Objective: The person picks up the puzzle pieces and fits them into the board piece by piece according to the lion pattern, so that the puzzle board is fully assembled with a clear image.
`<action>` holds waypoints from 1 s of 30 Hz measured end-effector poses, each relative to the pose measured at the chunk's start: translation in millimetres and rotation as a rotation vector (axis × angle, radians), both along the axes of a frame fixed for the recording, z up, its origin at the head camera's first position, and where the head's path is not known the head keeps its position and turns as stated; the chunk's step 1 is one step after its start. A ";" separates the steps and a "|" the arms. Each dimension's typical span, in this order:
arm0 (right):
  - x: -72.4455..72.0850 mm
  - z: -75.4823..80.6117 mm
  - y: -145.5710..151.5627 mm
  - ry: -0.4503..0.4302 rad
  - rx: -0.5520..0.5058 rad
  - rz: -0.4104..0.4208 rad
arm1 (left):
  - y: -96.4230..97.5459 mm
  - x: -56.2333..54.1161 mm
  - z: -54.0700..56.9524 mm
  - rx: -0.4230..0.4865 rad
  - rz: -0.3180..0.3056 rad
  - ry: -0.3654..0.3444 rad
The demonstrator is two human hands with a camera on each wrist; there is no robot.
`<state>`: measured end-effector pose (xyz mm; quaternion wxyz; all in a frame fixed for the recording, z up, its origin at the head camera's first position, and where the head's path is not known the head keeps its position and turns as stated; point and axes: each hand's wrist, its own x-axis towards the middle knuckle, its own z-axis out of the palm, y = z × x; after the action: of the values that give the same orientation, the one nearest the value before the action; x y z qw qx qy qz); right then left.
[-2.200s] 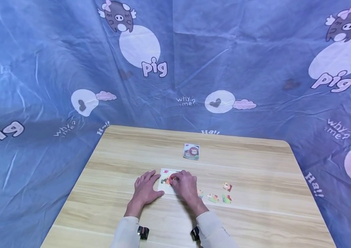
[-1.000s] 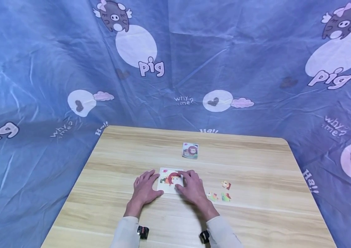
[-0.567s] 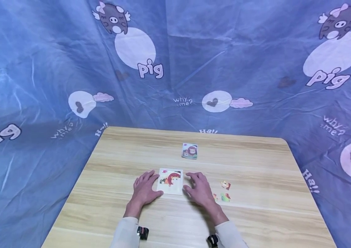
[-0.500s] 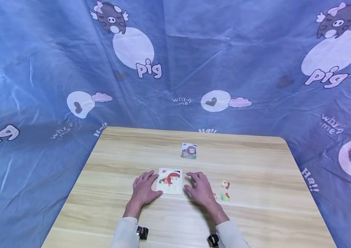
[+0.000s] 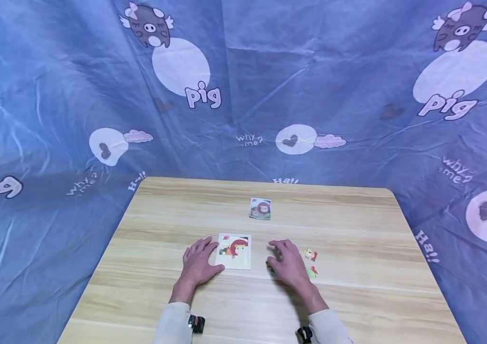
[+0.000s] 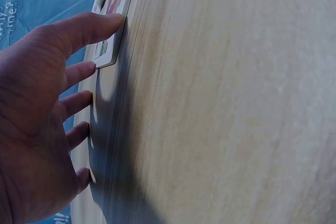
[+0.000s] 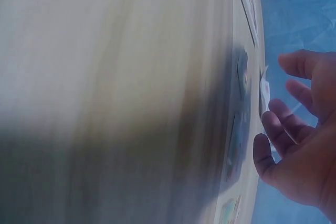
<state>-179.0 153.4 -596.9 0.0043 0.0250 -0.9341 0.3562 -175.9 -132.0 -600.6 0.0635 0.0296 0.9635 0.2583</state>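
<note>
Grip: left hand [image 5: 197, 263] flat, fingers spread, thumb against the board [image 5: 234, 251] at frame centre; right hand [image 5: 288, 263] loosely open over loose pieces [image 5: 310, 262]. Risk: a careless sweep scatters them across the tabletop [image 5: 355, 229].

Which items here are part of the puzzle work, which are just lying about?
In play: puzzle board, steadied by left hand; loose pieces by right hand; lion picture card.
Lying about: wooden table, pig-print cloth.

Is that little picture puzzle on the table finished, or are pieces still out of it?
Unfinished. The puzzle board shows blank white along its bottom, and loose pieces lie on the table beside the right hand.
</note>
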 end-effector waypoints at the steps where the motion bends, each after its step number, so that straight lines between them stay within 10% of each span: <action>1: 0.2 -0.1 1.9 -0.001 0.003 0.000 | -0.5 0.1 -0.2 -0.002 0.000 0.001; 30: 8.0 -3.7 63.8 -0.063 0.065 -0.154 | -5.9 1.9 -2.6 -0.008 0.009 -0.009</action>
<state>-171.1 217.2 -600.6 0.0016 -0.0581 -0.9439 0.3251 -174.0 -138.0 -603.2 0.0670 0.0237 0.9643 0.2550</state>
